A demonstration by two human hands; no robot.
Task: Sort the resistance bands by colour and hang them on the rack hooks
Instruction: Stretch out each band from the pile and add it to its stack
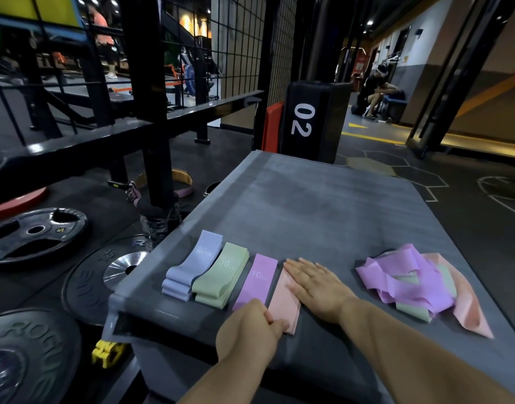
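Head camera view of a grey padded box [323, 205] in a gym, with resistance bands laid out on top. Four groups lie side by side near the box's left front corner. From left to right they are a lilac stack [192, 266] marked 20 LB, a green stack [221, 275] marked 30 LB, a purple band [257, 281] marked 10 LB and a pink band [284, 301]. The number of bands in each stack cannot be counted. One loose heap [410, 284] of tangled purple, green and pink bands sits well apart to the right.

Both bare hands are on the pink band. The left hand [247, 330] has its fingers curled, pinching the band's near end. The right hand [314, 284] lies flat with fingers straight and together, pressing on the band's far right edge and the box.

Four weight plates [31, 234], one red and three black, lie on the floor to the left. A black metal rack [160, 141] stands behind them.
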